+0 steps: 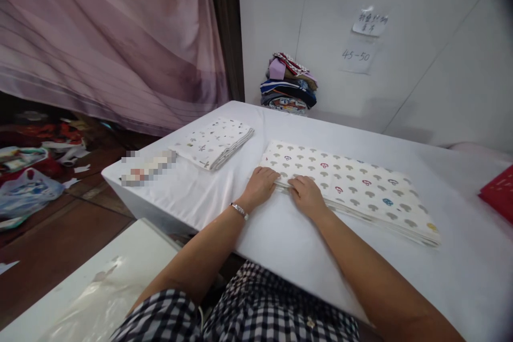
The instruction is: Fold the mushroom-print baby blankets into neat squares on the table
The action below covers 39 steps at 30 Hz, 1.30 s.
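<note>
Cloth (348,179), mushroom-printed, folded, on white table (280,240); left hand (260,184), right hand (308,195) at near edge's left end, fingers together, can't tell if pinching; even pressure, layers flush best

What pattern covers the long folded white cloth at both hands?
The long folded white cloth has mushrooms, mostly greyish, clearest in the head view.

Here's the left forearm (204,248) and the right forearm (371,264), both stretched forward, angling inward! Left hand (260,186), back upward, fingers bent and pointing rightward; right hand (308,195) almost mirrors it, fingertips aimed left. Near each other, these two, yet apart!
</note>
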Each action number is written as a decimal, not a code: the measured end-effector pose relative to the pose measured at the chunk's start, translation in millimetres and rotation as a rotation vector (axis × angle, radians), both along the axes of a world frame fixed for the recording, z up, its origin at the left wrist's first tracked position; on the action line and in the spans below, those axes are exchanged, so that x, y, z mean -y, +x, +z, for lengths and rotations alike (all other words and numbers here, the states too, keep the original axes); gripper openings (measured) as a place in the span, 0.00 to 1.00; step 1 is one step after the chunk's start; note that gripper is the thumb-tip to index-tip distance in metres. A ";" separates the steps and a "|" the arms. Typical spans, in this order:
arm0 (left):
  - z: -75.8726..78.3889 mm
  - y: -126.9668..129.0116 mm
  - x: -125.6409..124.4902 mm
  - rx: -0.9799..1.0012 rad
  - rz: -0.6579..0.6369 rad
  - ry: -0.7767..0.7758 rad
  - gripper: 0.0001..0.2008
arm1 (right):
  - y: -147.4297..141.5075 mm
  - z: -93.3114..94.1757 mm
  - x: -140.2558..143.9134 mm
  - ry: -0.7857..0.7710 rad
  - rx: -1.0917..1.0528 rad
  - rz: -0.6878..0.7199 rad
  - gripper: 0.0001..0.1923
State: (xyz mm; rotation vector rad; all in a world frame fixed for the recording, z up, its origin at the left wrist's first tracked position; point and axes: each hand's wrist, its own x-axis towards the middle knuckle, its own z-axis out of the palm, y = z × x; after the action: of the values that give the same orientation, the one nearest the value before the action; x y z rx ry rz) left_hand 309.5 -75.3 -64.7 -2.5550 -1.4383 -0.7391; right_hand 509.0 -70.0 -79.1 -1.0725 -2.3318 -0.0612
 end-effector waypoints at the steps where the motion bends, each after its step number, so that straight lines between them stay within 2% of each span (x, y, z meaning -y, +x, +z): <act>1: 0.2 0.9 -0.3 -0.009 0.002 -0.001 0.14 | -0.7 0.1 0.9 0.002 -0.002 -0.004 0.09; 10: 0.7 2.4 -3.7 -0.035 0.000 0.020 0.11 | -1.1 -2.5 3.7 0.009 0.064 -0.090 0.13; 15: -2.4 4.6 -3.5 -0.128 -0.012 0.038 0.11 | 1.1 -3.0 4.7 0.020 0.175 -0.126 0.18; 19: 9.8 0.4 -13.5 -0.230 -0.080 0.090 0.11 | 0.5 5.2 2.3 0.049 0.198 -0.140 0.17; 23: 22.6 -12.5 -26.4 -0.211 -0.115 0.185 0.11 | 0.0 8.6 -1.2 0.088 0.156 -0.169 0.17; 25: 18.6 -19.1 -27.6 -0.209 -0.125 0.151 0.11 | -1.0 5.0 -1.7 0.051 0.183 -0.144 0.16; 28: 3.5 -25.8 -23.1 -0.197 -0.110 0.078 0.11 | -2.8 -1.9 -0.6 0.004 0.219 -0.121 0.15; 31: -7.5 -28.2 -18.3 -0.160 -0.086 0.073 0.11 | -4.3 -4.4 2.2 0.009 0.232 -0.129 0.16; 39: -5.0 -30.8 -17.8 -0.100 -0.113 0.028 0.15 | -4.8 -1.1 9.5 0.029 0.151 -0.163 0.18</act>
State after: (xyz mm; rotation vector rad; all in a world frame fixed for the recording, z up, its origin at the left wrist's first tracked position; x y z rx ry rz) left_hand 278.8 -57.5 -69.7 -2.6291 -1.2539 -0.6317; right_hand 504.2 -79.6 -80.1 -1.2807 -2.3625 -0.2449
